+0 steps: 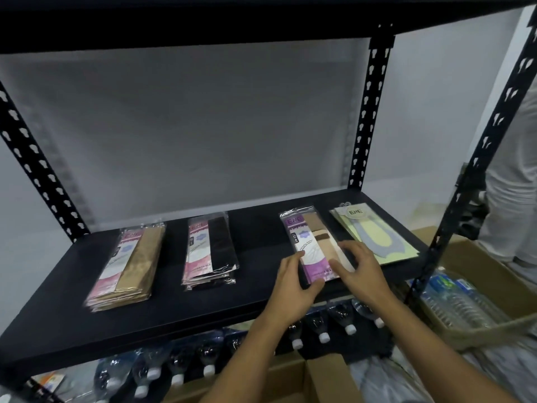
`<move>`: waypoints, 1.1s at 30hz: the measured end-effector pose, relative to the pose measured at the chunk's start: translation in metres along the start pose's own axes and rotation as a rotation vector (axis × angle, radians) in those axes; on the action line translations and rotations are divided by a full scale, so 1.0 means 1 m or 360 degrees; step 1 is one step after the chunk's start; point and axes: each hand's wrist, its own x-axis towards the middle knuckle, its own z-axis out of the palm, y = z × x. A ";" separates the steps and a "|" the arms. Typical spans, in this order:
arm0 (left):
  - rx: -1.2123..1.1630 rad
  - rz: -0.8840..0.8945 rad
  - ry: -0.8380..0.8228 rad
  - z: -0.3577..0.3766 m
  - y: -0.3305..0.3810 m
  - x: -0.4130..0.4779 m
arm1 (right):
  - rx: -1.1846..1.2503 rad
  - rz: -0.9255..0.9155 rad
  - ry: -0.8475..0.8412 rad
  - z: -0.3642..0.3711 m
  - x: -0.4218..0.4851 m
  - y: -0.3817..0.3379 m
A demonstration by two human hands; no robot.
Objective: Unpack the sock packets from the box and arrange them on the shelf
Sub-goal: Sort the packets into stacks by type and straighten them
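Observation:
Four stacks of sock packets lie on the black shelf [255,303]: a pink-and-tan stack [128,266] at the left, a pink-and-black stack [210,251], a purple-and-beige stack [312,237], and flat yellow-grey packets [374,237] at the right. My left hand [293,286] pinches the near left corner of the purple sock packet between fingers and thumb. My right hand [361,269] rests with spread fingers on that packet's near right side. An open cardboard box [322,373] shows at the bottom; its contents are hidden.
Black slotted uprights [363,117] frame the shelf, with another shelf board overhead. Water bottles [322,330] lie on the level below. A cardboard box with more bottles [456,301] stands at the right, and a person's light clothing [514,170] shows beyond it.

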 end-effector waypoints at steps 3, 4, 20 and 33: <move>0.0079 -0.0060 -0.0075 0.006 -0.003 0.012 | 0.0021 0.0056 -0.0074 0.002 0.004 0.007; 0.0138 -0.0062 -0.0095 0.007 -0.003 0.014 | 0.0032 0.0064 -0.0084 0.004 0.005 0.009; 0.0201 -0.0029 0.0059 0.015 -0.016 0.029 | -0.0020 0.0102 -0.0067 0.015 0.009 0.016; 0.0198 -0.0027 0.0135 -0.013 -0.027 0.029 | -0.0087 0.0067 -0.0222 0.043 0.021 -0.004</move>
